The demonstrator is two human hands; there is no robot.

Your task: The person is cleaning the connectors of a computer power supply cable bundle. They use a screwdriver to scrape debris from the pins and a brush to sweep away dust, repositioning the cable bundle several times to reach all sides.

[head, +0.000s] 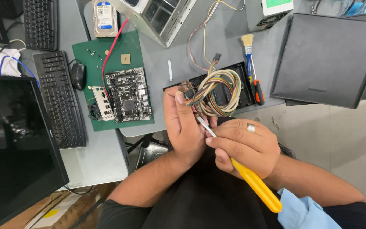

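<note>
Hands meet: left hand (pixel 185 127) grips a small wired part (pixel 190 94), right hand (pixel 242 146) clasps a yellow-handled screwdriver (pixel 250 180) against it.

Grey table (pixel 229 46) fills the far half of the view, floor showing near right. Far left sit two black keyboards (pixel 59 99), one behind the other, with a black mouse (pixel 78 75) just to their right. Next comes a green mat (pixel 134 48), a hard drive (pixel 105 18) at its far edge. Mid-table there's a small white strip (pixel 170 70), then a brush (pixel 248 46) and an orange-handled screwdriver (pixel 257 87). Far right, dark flat panels (pixel 329 55) overhang the edge. A black monitor (pixel 15 144) fills the near left.
</note>
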